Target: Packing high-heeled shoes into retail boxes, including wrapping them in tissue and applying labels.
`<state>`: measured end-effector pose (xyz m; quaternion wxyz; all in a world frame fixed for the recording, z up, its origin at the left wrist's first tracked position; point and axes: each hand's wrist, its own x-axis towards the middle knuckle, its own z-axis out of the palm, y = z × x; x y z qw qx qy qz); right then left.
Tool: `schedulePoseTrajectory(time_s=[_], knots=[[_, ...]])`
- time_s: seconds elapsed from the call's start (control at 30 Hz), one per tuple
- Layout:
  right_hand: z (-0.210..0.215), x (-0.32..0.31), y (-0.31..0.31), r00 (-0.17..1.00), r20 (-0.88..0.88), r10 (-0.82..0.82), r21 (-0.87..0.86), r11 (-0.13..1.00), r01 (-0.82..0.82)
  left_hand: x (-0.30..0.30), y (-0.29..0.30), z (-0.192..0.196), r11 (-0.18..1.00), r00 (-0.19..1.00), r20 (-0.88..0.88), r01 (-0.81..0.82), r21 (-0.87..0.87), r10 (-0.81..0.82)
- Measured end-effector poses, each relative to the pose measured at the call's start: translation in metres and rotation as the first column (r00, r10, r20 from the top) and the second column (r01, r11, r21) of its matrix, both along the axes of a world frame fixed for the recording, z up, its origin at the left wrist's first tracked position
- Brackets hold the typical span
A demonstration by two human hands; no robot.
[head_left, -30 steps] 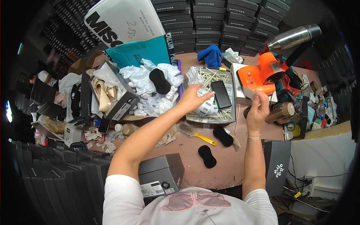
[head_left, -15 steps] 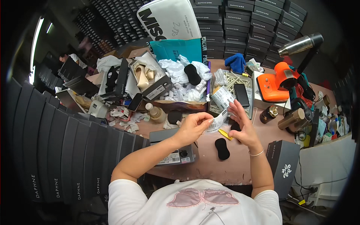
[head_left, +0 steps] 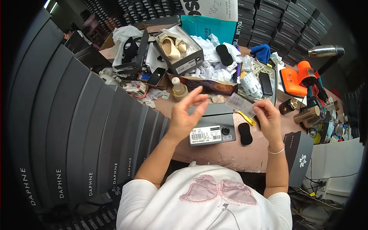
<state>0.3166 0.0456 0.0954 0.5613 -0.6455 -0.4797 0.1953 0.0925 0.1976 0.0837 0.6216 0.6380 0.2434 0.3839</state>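
Observation:
My right hand pinches the corner of a thin, pale printed label sheet between thumb and fingertips, holding it above the table. My left hand is empty, its fingers apart, raised over the left end of a grey shoe box. On the box's near end sit a white barcode label and a round black hole or disc. A yellow-handled tool lies below the label sheet, partly covered by it. Nearer me is a black, hourglass-shaped pad.
Stacked grey shoe boxes rise at the left. Behind the hands stand an open box of cream shoes, a carton of white tissue, and a tray holding a phone. An orange device and a dark jar are right.
The label sheet has passed from my left hand to my right. My left hand has opened and moved left. The box's labelled end now shows fully, and the whole view has shifted.

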Motion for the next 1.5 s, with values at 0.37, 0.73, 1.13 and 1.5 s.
schedulePoseTrajectory(time_s=[0.37,0.73,1.13,1.5], knots=[[-0.003,-0.032,0.001,0.873,-0.447,0.197,-0.177,0.937,-0.302,-0.053,-0.017,-0.092,0.955,0.970,-0.236,0.117,0.271,-0.052],[-0.019,-0.085,0.032,0.980,-0.181,0.084,-0.530,0.831,-0.169,-0.070,0.026,-0.088,0.889,0.885,-0.212,0.443,0.112,-0.414],[-0.012,-0.101,0.049,0.994,-0.035,0.106,-0.581,0.807,-0.107,-0.068,0.023,-0.095,0.896,0.904,-0.185,0.415,0.162,-0.385],[-0.010,-0.102,0.052,0.992,0.018,0.127,-0.587,0.804,-0.092,-0.067,0.020,-0.098,0.909,0.920,-0.170,0.380,0.171,-0.353]])
